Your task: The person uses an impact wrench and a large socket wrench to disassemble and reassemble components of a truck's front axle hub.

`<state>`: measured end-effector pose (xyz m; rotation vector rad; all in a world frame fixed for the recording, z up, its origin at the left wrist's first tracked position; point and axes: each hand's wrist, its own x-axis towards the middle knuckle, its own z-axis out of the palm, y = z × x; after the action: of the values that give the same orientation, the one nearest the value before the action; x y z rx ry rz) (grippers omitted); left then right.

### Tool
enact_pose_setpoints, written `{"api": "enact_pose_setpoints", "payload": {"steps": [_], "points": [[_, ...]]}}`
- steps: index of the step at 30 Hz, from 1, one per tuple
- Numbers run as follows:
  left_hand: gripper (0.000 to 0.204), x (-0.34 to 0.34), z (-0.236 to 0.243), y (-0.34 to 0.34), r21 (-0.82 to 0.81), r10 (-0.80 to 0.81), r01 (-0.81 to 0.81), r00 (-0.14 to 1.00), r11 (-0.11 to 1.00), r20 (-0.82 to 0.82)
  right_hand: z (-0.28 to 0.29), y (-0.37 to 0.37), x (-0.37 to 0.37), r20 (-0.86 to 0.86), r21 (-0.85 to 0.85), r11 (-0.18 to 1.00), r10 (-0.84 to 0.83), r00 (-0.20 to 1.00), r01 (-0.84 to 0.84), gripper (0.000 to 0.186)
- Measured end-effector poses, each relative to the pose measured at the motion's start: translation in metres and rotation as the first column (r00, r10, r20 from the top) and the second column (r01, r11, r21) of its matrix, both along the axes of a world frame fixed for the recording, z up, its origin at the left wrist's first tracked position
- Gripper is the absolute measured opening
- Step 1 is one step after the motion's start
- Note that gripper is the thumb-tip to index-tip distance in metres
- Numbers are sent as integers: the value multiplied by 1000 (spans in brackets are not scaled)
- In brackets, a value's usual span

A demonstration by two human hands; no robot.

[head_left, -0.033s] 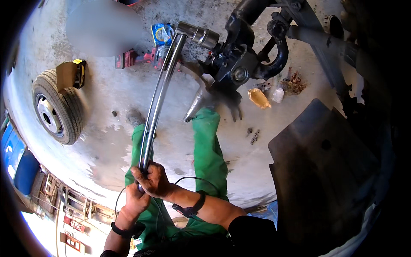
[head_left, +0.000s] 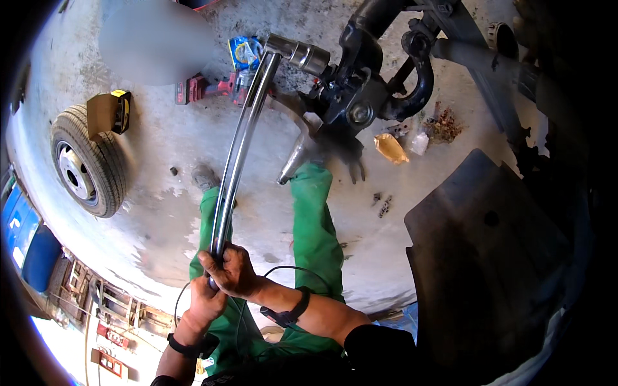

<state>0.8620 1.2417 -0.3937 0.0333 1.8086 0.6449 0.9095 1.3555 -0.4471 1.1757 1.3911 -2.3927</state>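
Both of my hands are wrapped round the lower end of a long chrome socket wrench (head_left: 233, 167). My left hand (head_left: 206, 301) closes on the very end of the handle. Just above it, my right hand (head_left: 235, 271) grips the handle too, thumb along the bar. The wrench slants up to a large chrome socket (head_left: 310, 59) at its head. That socket meets the black steering knuckle (head_left: 351, 96) of a vehicle's axle; whether a nut sits inside is hidden. A second bar seems to run alongside the handle.
A wheel (head_left: 87, 161) lies at left with an open cardboard box (head_left: 103, 116) on it. A red cordless impact wrench (head_left: 219, 88) and a blue packet (head_left: 245, 53) lie beyond the handle. A dark mudguard panel (head_left: 476, 257) stands at right. Small parts (head_left: 385, 206) lie on the floor.
The whole view has shifted very slightly. My hands and the socket wrench keep the same hold and place.
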Motion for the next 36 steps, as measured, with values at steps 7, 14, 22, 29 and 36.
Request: {"api": "enact_pose_setpoints", "payload": {"steps": [7, 14, 22, 29, 36], "points": [[10, 0, 16, 2, -30, -50, 52, 996, 998, 72, 12, 8, 6, -57, 1, 999, -37, 998, 37, 20], [11, -8, 30, 2, -55, -139, 140, 990, 989, 21, 22, 4, 4, -117, -11, 995, -96, 989, 95, 17], [12, -7, 81, 13, -172, -154, 159, 987, 972, 38, 52, 14, 7, -245, 115, 977, -149, 958, 182, 15], [15, 7, 67, 9, -111, -281, 267, 950, 957, -135, 47, -7, 22, -212, 215, 967, -92, 973, 138, 12], [33, 28, 84, 12, -305, -197, 148, 971, 941, -136, 108, -2, -2, 542, -486, 638, -316, 779, 597, 28]]}}
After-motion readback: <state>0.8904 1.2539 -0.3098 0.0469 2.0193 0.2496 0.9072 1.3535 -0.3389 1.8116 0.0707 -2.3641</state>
